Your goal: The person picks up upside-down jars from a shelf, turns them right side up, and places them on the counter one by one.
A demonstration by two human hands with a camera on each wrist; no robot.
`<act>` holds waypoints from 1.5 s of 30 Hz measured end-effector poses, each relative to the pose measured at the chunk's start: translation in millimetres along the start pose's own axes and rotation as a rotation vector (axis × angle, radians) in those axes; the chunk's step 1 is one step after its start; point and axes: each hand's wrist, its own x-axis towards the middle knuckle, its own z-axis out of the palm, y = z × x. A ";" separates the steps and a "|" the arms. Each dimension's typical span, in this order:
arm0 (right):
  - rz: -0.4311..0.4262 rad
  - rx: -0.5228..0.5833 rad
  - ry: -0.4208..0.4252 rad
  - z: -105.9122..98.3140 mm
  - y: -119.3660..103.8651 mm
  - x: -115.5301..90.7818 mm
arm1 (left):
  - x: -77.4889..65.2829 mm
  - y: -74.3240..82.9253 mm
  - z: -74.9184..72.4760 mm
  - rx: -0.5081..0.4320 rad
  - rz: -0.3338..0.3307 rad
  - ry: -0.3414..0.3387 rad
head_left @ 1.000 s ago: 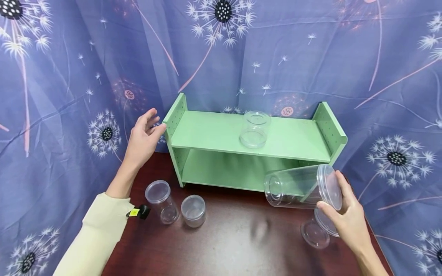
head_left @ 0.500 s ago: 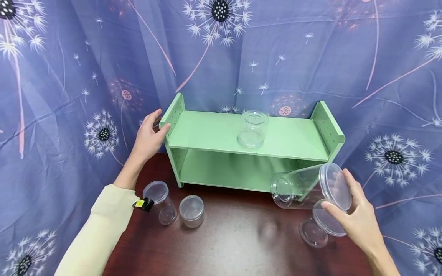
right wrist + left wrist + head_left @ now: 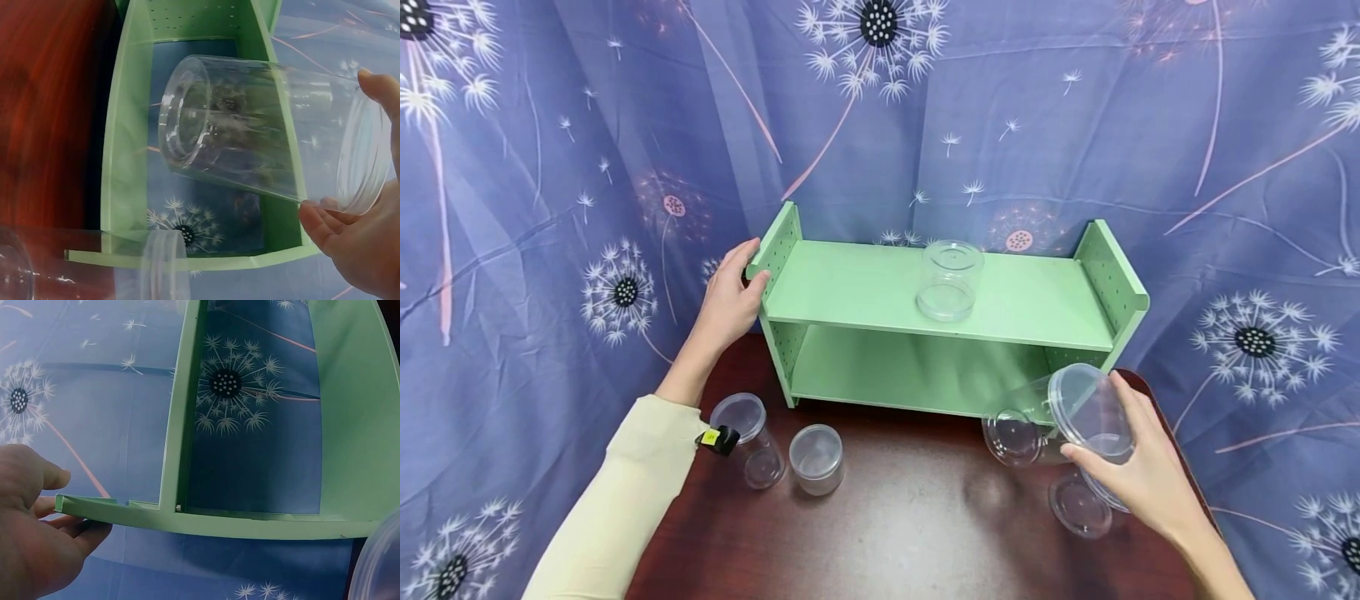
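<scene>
My right hand [image 3: 1157, 475] holds a tall clear plastic jar [image 3: 1026, 417] by its lidded end, thumb on one side and fingers on the other. The jar lies tilted in the air before the shelf's lower right, its base toward the left. In the right wrist view nothing shows inside this jar [image 3: 244, 125]. My left hand [image 3: 727, 296] is at the upper end of the green shelf's left side panel [image 3: 778, 242]. In the left wrist view its fingers curl beneath the panel's end [image 3: 81, 506] and the thumb lies on the other side.
A short clear jar [image 3: 950, 283] stands on the upper board. On the dark table [image 3: 895, 517], a tall lidded jar [image 3: 741, 417] and a short one [image 3: 817, 458] stand at left. Another clear jar [image 3: 1080, 508] is at right, partly behind my right hand. A floral curtain [image 3: 865, 150] hangs behind.
My left hand has moved right onto the shelf's side panel. My right hand first shifted right, then back left, and the held jar now points its base more toward me.
</scene>
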 end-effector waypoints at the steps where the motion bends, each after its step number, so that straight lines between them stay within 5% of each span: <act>1: -0.003 -0.015 -0.010 2.3 0.3 0.3 | 0.2 -0.4 0.1 0.003 0.003 0.001; 28: -0.044 -0.170 -0.270 50.2 14.3 -13.2 | 0.5 -2.3 -1.9 0.014 0.001 -0.043; 45: -0.078 -0.261 -0.316 60.3 22.5 -16.4 | -0.1 -5.0 -4.8 0.013 0.000 -0.039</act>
